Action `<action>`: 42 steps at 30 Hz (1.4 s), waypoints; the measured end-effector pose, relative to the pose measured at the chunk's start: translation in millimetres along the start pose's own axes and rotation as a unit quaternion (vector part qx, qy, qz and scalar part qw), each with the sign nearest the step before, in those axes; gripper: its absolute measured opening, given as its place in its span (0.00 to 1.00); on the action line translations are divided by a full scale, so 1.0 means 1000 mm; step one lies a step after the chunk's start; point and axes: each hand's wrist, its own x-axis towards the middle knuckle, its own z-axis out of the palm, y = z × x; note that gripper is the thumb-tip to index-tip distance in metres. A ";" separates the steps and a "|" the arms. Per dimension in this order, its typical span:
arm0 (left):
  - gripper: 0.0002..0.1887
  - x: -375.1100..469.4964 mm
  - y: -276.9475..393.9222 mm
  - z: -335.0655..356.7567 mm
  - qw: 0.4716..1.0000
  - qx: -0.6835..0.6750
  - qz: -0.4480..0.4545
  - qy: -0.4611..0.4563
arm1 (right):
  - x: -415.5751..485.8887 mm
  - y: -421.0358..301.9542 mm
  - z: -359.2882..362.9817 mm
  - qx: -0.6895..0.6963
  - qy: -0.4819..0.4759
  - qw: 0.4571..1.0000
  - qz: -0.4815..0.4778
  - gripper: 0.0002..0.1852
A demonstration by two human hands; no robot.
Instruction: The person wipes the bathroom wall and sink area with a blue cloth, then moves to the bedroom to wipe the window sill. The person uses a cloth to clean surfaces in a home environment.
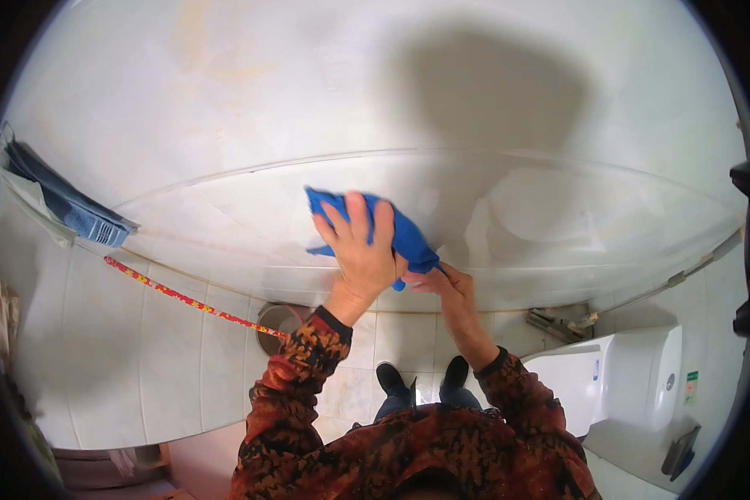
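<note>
A blue cloth (pixel 406 240) lies bunched against the white tiled wall (pixel 275 206) in front of me. My left hand (pixel 362 250) presses on it with spread fingers, its palm over the cloth's lower left part. The fingers of my right hand (pixel 453 287) pinch the lower right end of the same cloth. Parts of the cloth beneath my left palm are hidden.
Blue and grey towels (pixel 81 206) hang at the left, above a red flowered pole (pixel 187 300). A round bin (pixel 275 325) stands on the floor by the wall. To the right are a white toilet (pixel 637 375) and a grey object (pixel 556 325) in the floor corner.
</note>
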 end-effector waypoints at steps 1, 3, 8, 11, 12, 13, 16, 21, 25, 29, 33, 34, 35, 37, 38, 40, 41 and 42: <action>0.31 -0.011 0.004 0.001 1.000 -0.015 0.016 -0.015 | -0.003 0.004 -0.006 0.005 -0.003 1.000 -0.017 0.15; 0.31 -0.011 0.009 0.004 0.999 -0.033 -0.015 -0.001 | -0.007 -0.001 -0.013 -0.006 0.041 0.999 0.029 0.16; 0.36 0.082 0.012 -0.024 0.999 -0.042 -0.002 0.030 | -0.008 -0.074 -0.017 0.036 0.037 0.988 -0.143 0.18; 0.35 0.160 0.012 -0.033 0.989 0.036 0.055 0.129 | -0.003 -0.123 -0.016 0.065 -0.013 0.956 -0.287 0.18; 0.33 0.172 0.017 -0.035 0.981 0.091 0.072 0.155 | -0.002 -0.130 -0.016 0.063 -0.017 0.944 -0.323 0.18; 0.33 0.177 0.023 -0.035 0.980 0.102 0.067 0.154 | -0.001 -0.133 -0.017 0.070 -0.010 0.945 -0.320 0.18; 0.36 0.158 0.037 -0.026 0.990 0.015 0.051 0.127 | 0.001 -0.110 -0.023 0.059 0.034 0.956 -0.286 0.17; 0.27 0.057 0.059 0.013 0.998 0.019 0.064 0.014 | -0.008 -0.025 -0.046 0.022 0.057 0.990 -0.130 0.14; 0.28 0.006 0.057 0.031 0.992 -0.001 0.109 -0.065 | -0.016 -0.004 -0.062 0.109 0.078 0.991 -0.024 0.16; 0.30 0.036 0.067 0.022 0.993 -0.042 0.110 -0.018 | -0.025 -0.045 -0.066 0.173 0.094 0.979 -0.060 0.17; 0.31 0.131 0.079 0.002 0.991 -0.080 0.101 0.022 | -0.022 -0.113 -0.065 0.201 0.079 0.958 -0.191 0.18; 0.32 0.158 0.079 0.000 0.983 -0.093 0.121 0.101 | -0.019 -0.128 -0.065 0.193 0.078 0.946 -0.250 0.17; 0.33 0.180 0.082 -0.001 0.980 -0.050 0.125 0.143 | -0.016 -0.138 -0.063 0.195 0.075 0.929 -0.306 0.17; 0.33 0.184 0.095 -0.009 0.988 0.025 0.114 0.101 | -0.010 -0.145 -0.059 0.161 0.093 0.916 -0.355 0.15; 0.34 0.181 0.100 -0.009 0.990 0.039 0.104 0.085 | -0.008 -0.142 -0.060 0.156 0.093 0.910 -0.372 0.14; 0.32 0.162 0.106 -0.001 0.989 -0.053 0.099 0.099 | -0.006 -0.122 -0.057 0.147 0.144 0.920 -0.333 0.12; 0.32 0.148 0.107 0.005 0.988 -0.064 0.110 0.086 | -0.007 -0.107 -0.057 0.138 0.167 0.925 -0.311 0.12; 0.31 0.131 0.109 0.010 0.990 -0.068 0.110 0.061 | -0.008 -0.092 -0.059 0.127 0.175 0.931 -0.295 0.12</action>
